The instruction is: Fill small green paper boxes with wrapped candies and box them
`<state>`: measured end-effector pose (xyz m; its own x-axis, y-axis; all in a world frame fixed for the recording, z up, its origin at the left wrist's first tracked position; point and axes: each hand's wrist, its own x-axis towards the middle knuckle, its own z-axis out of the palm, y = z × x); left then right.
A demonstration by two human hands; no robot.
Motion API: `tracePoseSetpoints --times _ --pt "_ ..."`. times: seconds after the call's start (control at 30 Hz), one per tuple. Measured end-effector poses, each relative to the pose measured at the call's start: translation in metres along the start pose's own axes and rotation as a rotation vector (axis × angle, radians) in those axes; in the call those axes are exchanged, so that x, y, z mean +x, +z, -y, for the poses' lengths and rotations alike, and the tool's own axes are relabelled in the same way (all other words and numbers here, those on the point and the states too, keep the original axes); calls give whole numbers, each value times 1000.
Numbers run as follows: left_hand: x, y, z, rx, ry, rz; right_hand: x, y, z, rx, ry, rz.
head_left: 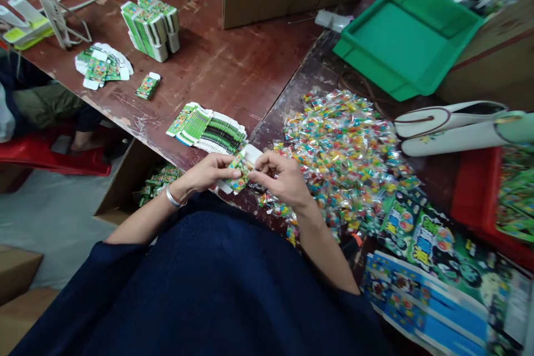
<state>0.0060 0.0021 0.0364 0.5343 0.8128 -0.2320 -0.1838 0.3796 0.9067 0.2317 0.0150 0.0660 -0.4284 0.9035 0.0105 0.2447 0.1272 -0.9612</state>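
A small green printed candy box (pixel 238 174) with a raised white flap is held between my two hands, close to the table's near edge. My left hand (pixel 211 171) pinches its left side, thumb on top. At the flap end, my right hand (pixel 283 176) has its fingers curled against the box; whether a candy packet is among them I cannot make out. Just beyond lies a fanned row of flattened green boxes (pixel 208 129). To the right spreads a large heap of clear packets of coloured candy (pixel 346 150), partly behind my right hand.
Stacked boxes (pixel 151 25), a single box (pixel 148 85) and a loose pile (pixel 104 65) stand further left. A green tray (pixel 411 39) and white bag (pixel 450 128) lie right, near a red crate (pixel 475 194). A carton (pixel 120 183) holds boxes below. Someone sits at far left.
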Motion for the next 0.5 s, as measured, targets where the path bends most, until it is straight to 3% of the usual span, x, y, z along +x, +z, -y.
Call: tracePoseSetpoints --times 0.1,0.23,0.33,0.4,0.5 --pt "6 4 4 -11 92 -192 0 10 -7 72 -21 -261" --pt "16 16 15 73 275 -402 -1 28 -20 86 27 -341" --pt "19 24 23 176 428 -543 0 36 -26 110 22 -477" --pt "18 26 25 242 484 -529 0 38 -29 123 -38 -549" --pt "16 24 24 292 477 -391 0 40 -32 86 -130 -582"
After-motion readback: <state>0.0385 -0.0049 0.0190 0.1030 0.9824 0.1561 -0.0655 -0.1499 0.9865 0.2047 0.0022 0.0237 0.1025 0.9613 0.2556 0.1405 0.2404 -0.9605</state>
